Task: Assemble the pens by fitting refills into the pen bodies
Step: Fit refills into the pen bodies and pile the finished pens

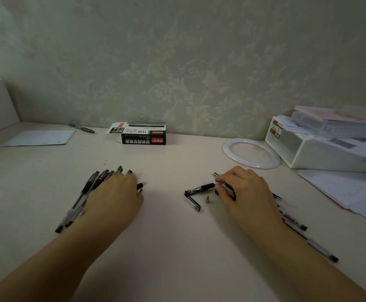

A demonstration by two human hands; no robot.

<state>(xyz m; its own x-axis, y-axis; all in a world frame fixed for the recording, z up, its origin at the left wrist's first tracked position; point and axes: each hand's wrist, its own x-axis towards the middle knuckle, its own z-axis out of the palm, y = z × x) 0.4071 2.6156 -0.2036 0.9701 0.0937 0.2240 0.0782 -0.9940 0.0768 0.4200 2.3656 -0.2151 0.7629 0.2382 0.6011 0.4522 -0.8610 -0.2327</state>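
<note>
Right hand (246, 190) pinches a thin refill (216, 175) above a pen body (200, 187), cap (192, 201) and tip (207, 199) on the surface (177, 247). Left hand (116, 195) rests flat on a row of pens (86, 192); more parts (308, 238) await, so assembly looks partway.

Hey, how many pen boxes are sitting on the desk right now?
1. The black pen box lies on its side at the back of the desk against the wall, its white flap open, left of the white ring. Any others may be hidden behind the storage bin.
</note>
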